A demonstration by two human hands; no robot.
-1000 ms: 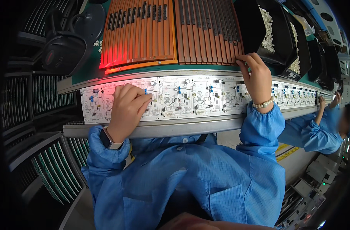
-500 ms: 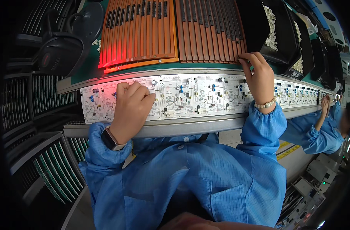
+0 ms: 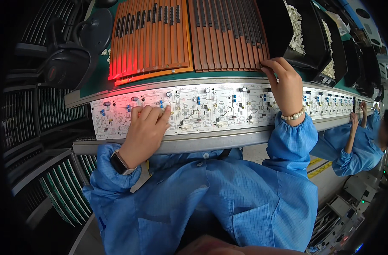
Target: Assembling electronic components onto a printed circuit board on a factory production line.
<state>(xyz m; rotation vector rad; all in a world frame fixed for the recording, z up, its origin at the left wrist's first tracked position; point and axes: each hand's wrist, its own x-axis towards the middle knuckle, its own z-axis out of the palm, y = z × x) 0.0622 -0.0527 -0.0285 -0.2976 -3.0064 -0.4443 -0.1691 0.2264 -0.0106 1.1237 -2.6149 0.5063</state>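
has just drawn the left hand (image 3: 146,129) slightly back toward the body, with bent fingers low over the white circuit board (image 3: 113,111); has thereby bared a round grey part (image 3: 135,99) just beyond those fingers and a blue part (image 3: 161,103) just beyond the first fingertip; seems, for the work in hand, to mean a small shift of place on the same board; cannot tell whether pinches anything there, with the undersides of the fingers hidden; meanwhile keeps the right hand (image 3: 286,87) reaching over the row of boards to the near corner of the brown rack (image 3: 230,51); holds thumb and first finger narrow there, yet cannot tell whether around a part; suggests, at a guess, no shift at the rack; shows the orange rack (image 3: 151,46) beyond the left grip, a black bin (image 3: 313,63) beyond and right of the right grip, and, farther right, a co-worker's hands (image 3: 354,121), now apart.
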